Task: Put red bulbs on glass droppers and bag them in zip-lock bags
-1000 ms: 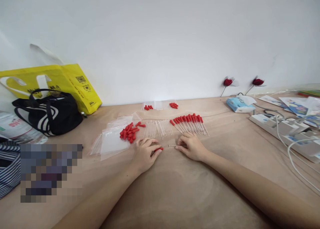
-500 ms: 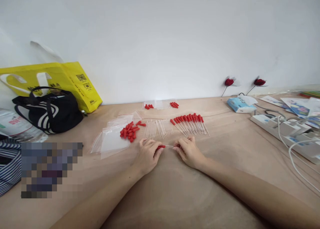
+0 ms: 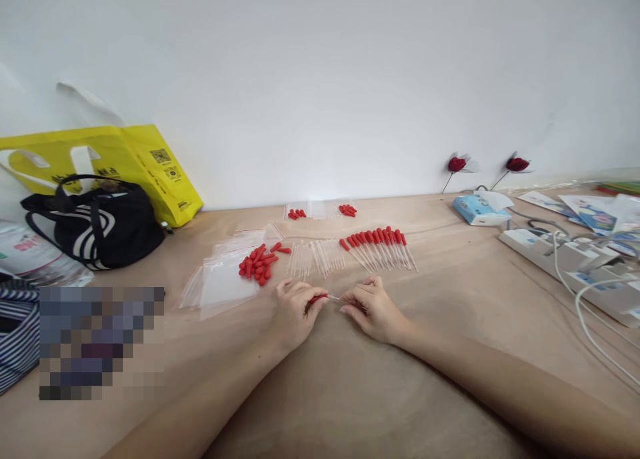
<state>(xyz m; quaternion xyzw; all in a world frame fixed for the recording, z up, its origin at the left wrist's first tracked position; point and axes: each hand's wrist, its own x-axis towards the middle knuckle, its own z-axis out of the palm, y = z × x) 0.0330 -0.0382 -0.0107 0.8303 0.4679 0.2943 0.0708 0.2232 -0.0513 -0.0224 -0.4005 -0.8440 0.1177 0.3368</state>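
Between finger and thumb, my left hand (image 3: 296, 313) pinches a red rubber dropper bulb (image 3: 319, 298). A clear thin dropper tube (image 3: 334, 298) sticks out of it to the right, its other end pinched in my right hand (image 3: 376, 313). Just beyond my hands lie several bare clear tubes (image 3: 327, 257). To their right, droppers with red bulbs fitted (image 3: 383, 239) lie side by side in a fanned row. A heap of loose red bulbs (image 3: 257, 267) rests on clear zip bags (image 3: 220, 289) at the left.
Filled zip bags (image 3: 320, 209) lie by the wall. A black bag (image 3: 125, 225) and yellow bag (image 3: 173, 185) stand left. On the right are a tissue pack (image 3: 477, 211), two artificial roses (image 3: 457, 164) and a power strip (image 3: 535, 252) with cables.
My right hand has moved slightly left, closer to my left hand. Less of the clear tube shows between them.
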